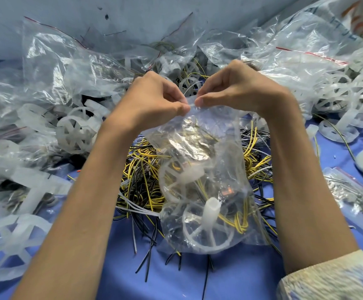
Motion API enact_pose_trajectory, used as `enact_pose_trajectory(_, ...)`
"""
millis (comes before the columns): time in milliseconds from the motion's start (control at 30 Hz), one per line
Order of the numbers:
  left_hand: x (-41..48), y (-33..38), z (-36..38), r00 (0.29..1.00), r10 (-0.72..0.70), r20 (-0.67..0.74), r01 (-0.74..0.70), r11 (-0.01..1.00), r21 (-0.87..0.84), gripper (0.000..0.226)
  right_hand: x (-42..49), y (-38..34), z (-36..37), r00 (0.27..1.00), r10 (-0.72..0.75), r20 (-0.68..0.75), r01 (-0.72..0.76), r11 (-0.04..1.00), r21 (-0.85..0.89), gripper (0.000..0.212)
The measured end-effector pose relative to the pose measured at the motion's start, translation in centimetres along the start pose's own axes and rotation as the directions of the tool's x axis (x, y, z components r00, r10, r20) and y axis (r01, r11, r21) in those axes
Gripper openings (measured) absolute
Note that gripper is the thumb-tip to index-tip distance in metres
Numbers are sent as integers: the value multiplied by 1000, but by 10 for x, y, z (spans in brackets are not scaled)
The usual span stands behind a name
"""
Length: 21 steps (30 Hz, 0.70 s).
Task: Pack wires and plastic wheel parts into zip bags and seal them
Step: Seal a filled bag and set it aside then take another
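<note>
**Both pinches meet at mid-mouth of bag**

Head view. Left hand (154,98) and right hand (236,89) each pinch the top edge of the clear plastic zip bag (198,148), thumbs nearly touching at its middle. The bag body trails from the grip toward the person, over the blue table (176,278). The white spoked plastic wheel (208,232) and yellow wires (239,224) sit at its low end. The mouth runs left to right. Judgement: sealing needs each pinch to slide outward to its own side.

Two bare forearms, left hand (154,98) and right hand (236,89) uncovered, left arm bare to frame edge, right arm in pale cream sleeve (332,278), mottled weave.
</note>
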<state>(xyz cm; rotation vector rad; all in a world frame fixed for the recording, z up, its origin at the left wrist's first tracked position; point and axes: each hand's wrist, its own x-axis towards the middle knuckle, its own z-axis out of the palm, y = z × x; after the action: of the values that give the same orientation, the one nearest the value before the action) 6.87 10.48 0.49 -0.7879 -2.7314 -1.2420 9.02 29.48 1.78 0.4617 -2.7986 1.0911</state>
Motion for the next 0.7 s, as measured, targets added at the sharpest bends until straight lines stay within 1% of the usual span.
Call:
enact_pose_trajectory(133,0,1,0,1000,0,-14,0,1000,-11,8,1,2,1,1000,-20,24,19,999,36,5)
enact_pose_trajectory(267,-1,1,3,999,-17,-28,16,999,-32,8,2,3,2,998,-37,53,36,999,36,12)
enact_pose_trajectory(333,-2,1,3,1000,-22,-20,21,999,-45,7,2,3,3,996,-58,63,56,998,31,12)
enact_pose_trajectory(400,-1,1,2,1000,-21,-17,20,998,-65,6,2,4,3,996,-73,55,71,997,34,10)
enact_pose_trajectory(500,-1,-1,0,999,-24,-34,21,995,-100,9,3,5,3,997,-77,7,77,995,64,4)
enact_pose_trajectory(600,0,0,1,999,-29,-19,27,993,-115,8,4,5,4,998,-63,14,61,995,83,16)
enact_pose_trajectory(700,2,-1,3,1000,-27,-10,26,998,-63,9,8,5,8,996,-80,26,78,995,62,17)
